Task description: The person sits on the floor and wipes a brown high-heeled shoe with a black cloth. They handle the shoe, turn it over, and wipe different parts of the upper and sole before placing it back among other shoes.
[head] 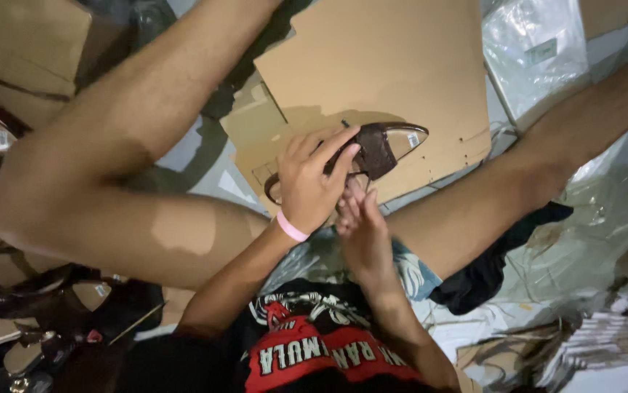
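Left hand (312, 185) clamps a brown sandal (372, 149) over the cardboard's (372, 65) near edge; right hand (361, 229) pinches its strap, best kept steady.

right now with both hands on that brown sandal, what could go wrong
The dark brown strappy sandal is gripped by the left hand while the right hand pinches at its straps; a hard tug might strain or tear a thin strap. The sandal rests on a loose flat brown cardboard sheet, which could slide. Crinkled clear plastic bags lie close beside the leg and might snag.
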